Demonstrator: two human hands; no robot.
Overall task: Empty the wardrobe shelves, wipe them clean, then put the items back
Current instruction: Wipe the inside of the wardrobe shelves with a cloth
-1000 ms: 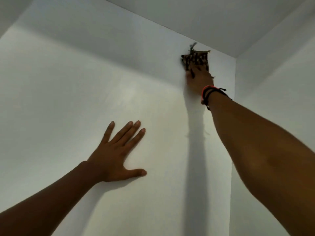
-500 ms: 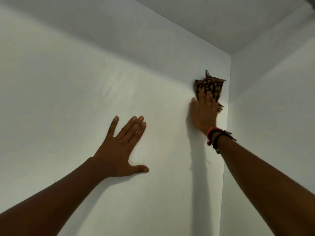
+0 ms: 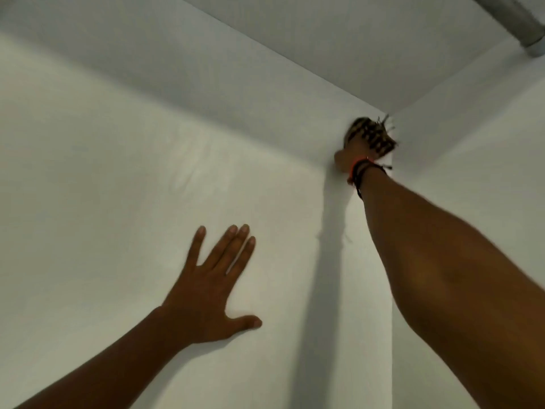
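I am looking up into a white wardrobe compartment. My left hand [image 3: 206, 293] rests flat on the back panel [image 3: 118, 187], fingers spread and straight. My right hand [image 3: 352, 156], with red and black bands at the wrist, reaches up into the top right corner and presses a brown patterned cloth [image 3: 373, 135] against the back panel. The cloth is blurred and hides the fingertips. It sits just under the top panel [image 3: 339, 39], close to the right side panel [image 3: 486, 149].
A grey metal rod [image 3: 513, 19] crosses the upper right corner of the view, below the top panel. The white panels show no items on them. My right forearm spans the lower right of the view.
My right hand slid the cloth down the back panel half a second ago and has now pushed it back up into the top right corner. My left hand stayed flat in place.
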